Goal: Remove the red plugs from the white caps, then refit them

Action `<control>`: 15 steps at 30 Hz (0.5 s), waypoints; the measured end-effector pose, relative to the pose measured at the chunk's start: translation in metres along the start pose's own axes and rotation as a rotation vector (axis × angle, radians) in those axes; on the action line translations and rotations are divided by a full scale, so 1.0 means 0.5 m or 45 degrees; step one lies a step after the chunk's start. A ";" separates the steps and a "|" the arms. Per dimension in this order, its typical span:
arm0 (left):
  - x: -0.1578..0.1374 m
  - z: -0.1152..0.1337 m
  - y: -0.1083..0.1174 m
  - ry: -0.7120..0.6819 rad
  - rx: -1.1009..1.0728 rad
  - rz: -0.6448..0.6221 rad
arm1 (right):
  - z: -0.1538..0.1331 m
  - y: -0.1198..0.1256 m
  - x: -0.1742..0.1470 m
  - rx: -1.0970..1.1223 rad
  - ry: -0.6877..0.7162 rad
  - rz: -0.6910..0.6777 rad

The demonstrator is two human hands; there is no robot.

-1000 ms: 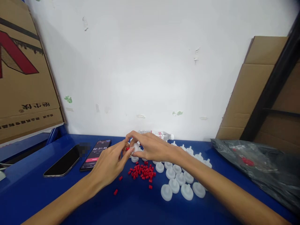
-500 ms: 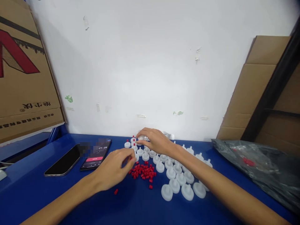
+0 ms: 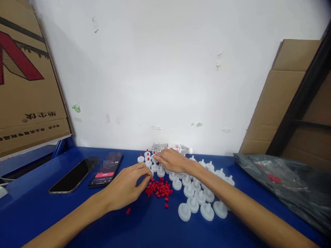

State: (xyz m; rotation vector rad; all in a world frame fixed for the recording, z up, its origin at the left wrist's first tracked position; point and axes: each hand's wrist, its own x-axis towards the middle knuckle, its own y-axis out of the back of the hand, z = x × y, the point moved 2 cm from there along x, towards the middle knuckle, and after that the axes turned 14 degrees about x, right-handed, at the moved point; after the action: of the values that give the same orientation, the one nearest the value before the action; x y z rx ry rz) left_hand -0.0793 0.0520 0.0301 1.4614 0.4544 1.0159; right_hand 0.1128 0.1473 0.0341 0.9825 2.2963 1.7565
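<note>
My left hand (image 3: 129, 184) is closed in a pinch at the left edge of a pile of small red caps (image 3: 161, 188). Whatever its fingertips hold is too small or hidden to name. My right hand (image 3: 170, 160) reaches over the white plastic spout lids (image 3: 188, 190), its fingers bent down and together; their tips are partly hidden. Just left of its thumb stand several white lids with red caps on their spouts (image 3: 148, 163). The lids under and right of my right hand show bare spouts. One loose red cap (image 3: 128, 210) lies apart, below my left wrist.
A clear plastic bottle (image 3: 184, 149) lies against the wall behind my right hand. Two phones, one dark (image 3: 69, 177) and one lit (image 3: 106, 170), lie at left. A grey plastic bag (image 3: 287, 186) covers the right side. Cardboard (image 3: 274, 103) leans behind it.
My right hand has moved slightly right and down, uncovering more of the bottle and a red-capped lid. My left hand stays by the red pile, its fingertips shifted slightly right.
</note>
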 end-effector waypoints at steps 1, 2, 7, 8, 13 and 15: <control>0.001 -0.001 0.001 0.006 -0.002 0.012 | 0.001 0.001 0.000 0.003 -0.004 0.001; 0.002 -0.002 0.002 0.013 -0.002 0.021 | 0.002 0.002 0.000 0.008 -0.003 0.002; 0.006 -0.007 0.005 0.074 0.037 0.087 | -0.014 0.012 0.000 0.047 0.053 0.013; 0.006 -0.009 0.007 0.092 0.048 0.117 | -0.020 0.012 0.001 0.056 0.072 0.014; 0.007 -0.022 0.019 0.209 0.111 0.287 | -0.040 -0.008 0.008 0.083 0.121 -0.066; 0.007 -0.028 0.024 0.241 0.136 0.327 | -0.040 -0.016 0.011 0.083 0.109 -0.080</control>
State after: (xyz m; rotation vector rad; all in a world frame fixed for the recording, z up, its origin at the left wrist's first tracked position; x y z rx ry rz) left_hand -0.0918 0.0609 0.0406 1.5523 0.4705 1.3600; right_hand 0.0961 0.1325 0.0353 0.8503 2.4219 1.7428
